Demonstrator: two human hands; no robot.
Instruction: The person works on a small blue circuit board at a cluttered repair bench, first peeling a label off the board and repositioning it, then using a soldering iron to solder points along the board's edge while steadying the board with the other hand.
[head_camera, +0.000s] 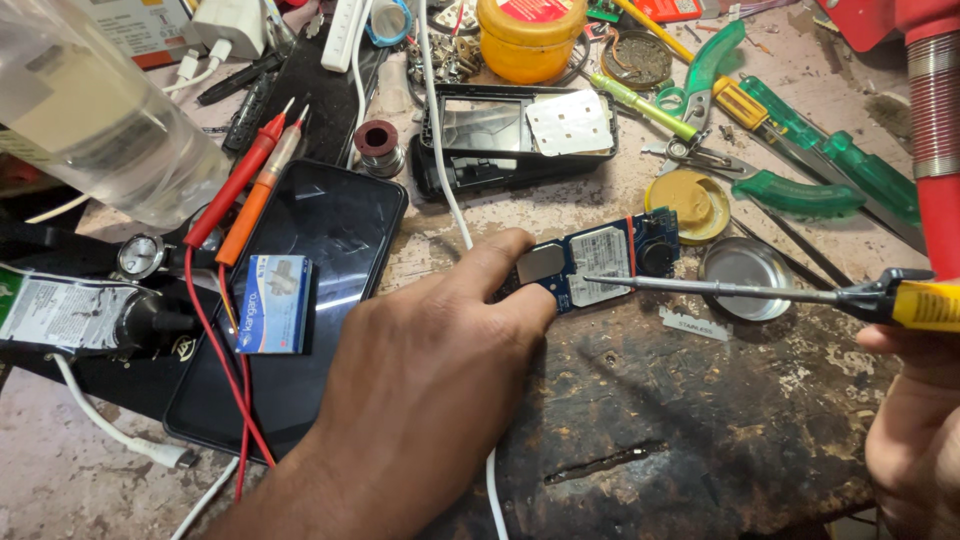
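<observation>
Head cam looks down on my cluttered desk, and both hands are busy mid-desk. My left hand (430, 370) has its fingers curled down, pinning the small blue phone circuit board (600, 262) flat on the dark worn patch of the desk; the grip is closed on the board's left end, thumb tip pressing by the metal shield. My right hand (915, 440), over at the right edge, is wrapped round the yellow-and-black handle of a screwdriver (740, 291), shaft lying nearly level and its tip touching the board near the white-labelled shield.

How I'd do this bit well: keep the left fingers low and off the components so the board can't pivot, and let the tip work at a shallow angle with light pressure. If it slips, it'll skate across the board towards my thumb, so I'd say small controlled pushes beat leverage here.

Around it: the empty black phone housing (515, 135) sits just beyond the board, a black smartphone (320, 250) lies face up to the left with a small blue box (273, 303) on it, and red and orange multimeter probes (245, 185) cross its top corner. A round metal tin lid (745, 275) sits just under the shaft, and green-handled tools (800, 170) are scattered towards the far right corner. White cable (450, 200) runs under my hand.
</observation>
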